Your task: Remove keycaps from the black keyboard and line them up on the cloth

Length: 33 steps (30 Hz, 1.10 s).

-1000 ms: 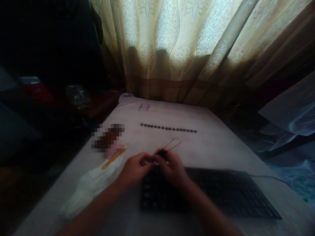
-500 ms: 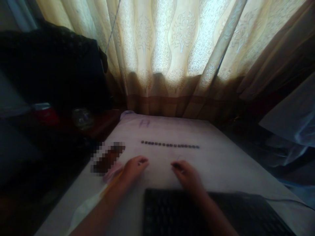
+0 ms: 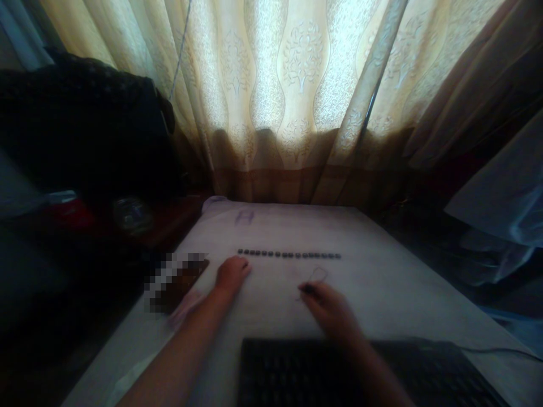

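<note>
A long row of small dark pieces [image 3: 284,255], which look like keycaps, runs across the pale cloth-covered table [image 3: 407,299]. My left hand [image 3: 231,273] is closed, knuckles up, just below the row's left end; whether its fingers hold anything is hidden. My right hand [image 3: 326,303] lies nearer to me, right of the middle, its thumb and fingers pinched around a small dark piece [image 3: 311,289] too blurred to name surely. Under my right forearm is a black keyboard [image 3: 278,370], its near part cut off by the frame.
Left of my left arm lie a pixelated brown object [image 3: 180,285] and a pink cloth [image 3: 184,308]. A cable [image 3: 496,350] leads right from the keyboard. Curtains [image 3: 301,73] hang behind the table. A dark covered shape [image 3: 80,130] and a glass jar [image 3: 132,215] stand left.
My left hand has moved forward, close to the row's left end, and its fingers have curled in. My right hand has shifted slightly toward me, still pinched. The camera view has tilted a little.
</note>
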{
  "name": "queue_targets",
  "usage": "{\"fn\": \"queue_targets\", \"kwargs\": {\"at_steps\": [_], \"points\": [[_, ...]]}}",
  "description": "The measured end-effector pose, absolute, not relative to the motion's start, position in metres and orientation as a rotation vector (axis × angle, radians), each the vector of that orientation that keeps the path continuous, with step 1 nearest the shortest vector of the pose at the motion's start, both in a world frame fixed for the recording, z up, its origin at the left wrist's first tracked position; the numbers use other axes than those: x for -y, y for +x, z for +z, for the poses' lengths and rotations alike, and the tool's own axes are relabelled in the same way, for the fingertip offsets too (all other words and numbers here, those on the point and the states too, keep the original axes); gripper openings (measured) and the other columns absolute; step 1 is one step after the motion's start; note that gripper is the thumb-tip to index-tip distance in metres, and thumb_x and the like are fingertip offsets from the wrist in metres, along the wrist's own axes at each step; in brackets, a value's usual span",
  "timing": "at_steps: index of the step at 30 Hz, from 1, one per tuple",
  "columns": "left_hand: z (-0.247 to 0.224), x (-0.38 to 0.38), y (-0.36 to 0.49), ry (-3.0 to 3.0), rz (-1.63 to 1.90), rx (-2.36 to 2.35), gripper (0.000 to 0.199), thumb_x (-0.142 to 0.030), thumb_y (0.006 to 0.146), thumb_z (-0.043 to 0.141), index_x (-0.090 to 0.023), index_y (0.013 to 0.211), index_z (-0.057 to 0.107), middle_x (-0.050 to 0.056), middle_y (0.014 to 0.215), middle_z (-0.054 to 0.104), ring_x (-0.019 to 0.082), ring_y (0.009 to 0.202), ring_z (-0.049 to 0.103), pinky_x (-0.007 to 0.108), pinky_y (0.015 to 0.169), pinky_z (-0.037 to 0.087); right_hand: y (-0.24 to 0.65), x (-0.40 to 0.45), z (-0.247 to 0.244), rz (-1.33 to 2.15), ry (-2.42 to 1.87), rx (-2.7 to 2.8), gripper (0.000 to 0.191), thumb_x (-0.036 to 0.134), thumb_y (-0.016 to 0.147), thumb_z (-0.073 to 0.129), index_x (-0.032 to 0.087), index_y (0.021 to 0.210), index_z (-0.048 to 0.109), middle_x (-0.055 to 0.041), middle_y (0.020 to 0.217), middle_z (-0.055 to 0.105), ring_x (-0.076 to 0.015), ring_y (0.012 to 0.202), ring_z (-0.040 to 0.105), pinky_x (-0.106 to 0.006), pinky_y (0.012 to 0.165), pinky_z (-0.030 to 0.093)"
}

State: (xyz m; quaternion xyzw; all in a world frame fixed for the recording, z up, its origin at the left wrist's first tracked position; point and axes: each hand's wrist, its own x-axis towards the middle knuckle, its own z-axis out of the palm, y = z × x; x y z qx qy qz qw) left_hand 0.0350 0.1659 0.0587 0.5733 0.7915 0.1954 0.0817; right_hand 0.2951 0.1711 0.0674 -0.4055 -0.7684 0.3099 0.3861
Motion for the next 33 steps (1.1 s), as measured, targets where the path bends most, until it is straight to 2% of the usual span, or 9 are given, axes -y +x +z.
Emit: {"fn": "queue_targets", "kwargs": {"at_steps": [4, 10, 14, 22, 28, 33], "points": [[0.059, -0.154, 0.028, 1.776, 0.490, -2.390, 0.018, -0.030, 0.083, 0.053, -0.021, 0.088, 0.068, 0.006, 0.097, 0.062, 0.019, 0.095, 0.057, 0.027, 0.081, 0.040, 0.302, -0.176, 0.066, 0.786, -1.044, 1.932, 0.020, 0.030, 0.077, 0.054, 0.020, 0.086, 0.068, -0.0058, 0.078, 0.069, -0.0210, 0.068, 0.065, -0.035, 0.062, 0.053], [0.063, -0.146, 0.014, 1.794, 0.419, -2.363, 0.021, -0.025, 0.082, 0.052, -0.023, 0.098, 0.066, 0.004, 0.097, 0.067, 0.018, 0.091, 0.059, 0.026, 0.078, 0.041, 0.308, -0.181, 0.069, 0.814, -1.092, 1.905, 0.021, 0.034, 0.077, 0.055, 0.020, 0.087, 0.068, -0.0059, 0.077, 0.070, -0.0215, 0.068, 0.065, -0.035, 0.062, 0.053], [0.064, -0.151, 0.014, 1.797, 0.380, -2.365, 0.018, -0.024, 0.082, 0.050, -0.022, 0.093, 0.065, 0.004, 0.093, 0.069, 0.018, 0.087, 0.061, 0.026, 0.073, 0.041, 0.310, -0.181, 0.071, 0.852, -1.102, 1.890, 0.023, 0.034, 0.076, 0.055, 0.019, 0.087, 0.068, -0.0061, 0.078, 0.070, -0.0216, 0.068, 0.065, -0.035, 0.061, 0.052], [0.069, -0.152, 0.022, 1.872, 0.354, -2.318, 0.030, -0.019, 0.080, 0.047, -0.023, 0.106, 0.060, 0.006, 0.106, 0.066, 0.020, 0.093, 0.060, 0.028, 0.075, 0.041, 0.312, -0.181, 0.073, 0.870, -1.088, 1.878, 0.021, 0.033, 0.076, 0.056, 0.020, 0.087, 0.068, -0.0058, 0.076, 0.070, -0.0212, 0.068, 0.065, -0.034, 0.061, 0.052], [0.068, -0.153, 0.019, 1.902, 0.345, -2.262, 0.022, -0.028, 0.074, 0.057, -0.023, 0.094, 0.064, 0.005, 0.098, 0.065, 0.021, 0.087, 0.060, 0.027, 0.071, 0.041, 0.312, -0.183, 0.072, 0.881, -1.085, 1.862, 0.023, 0.035, 0.075, 0.056, 0.019, 0.086, 0.068, -0.0060, 0.076, 0.070, -0.0209, 0.069, 0.065, -0.034, 0.064, 0.052], [0.063, -0.161, 0.013, 1.856, 0.395, -2.243, 0.020, -0.031, 0.078, 0.054, -0.022, 0.089, 0.067, 0.005, 0.092, 0.068, 0.020, 0.086, 0.061, 0.027, 0.073, 0.041, 0.314, -0.183, 0.070, 0.888, -1.098, 1.861, 0.024, 0.037, 0.074, 0.056, 0.019, 0.086, 0.068, -0.0065, 0.078, 0.070, -0.0212, 0.070, 0.066, -0.034, 0.065, 0.052]]}}
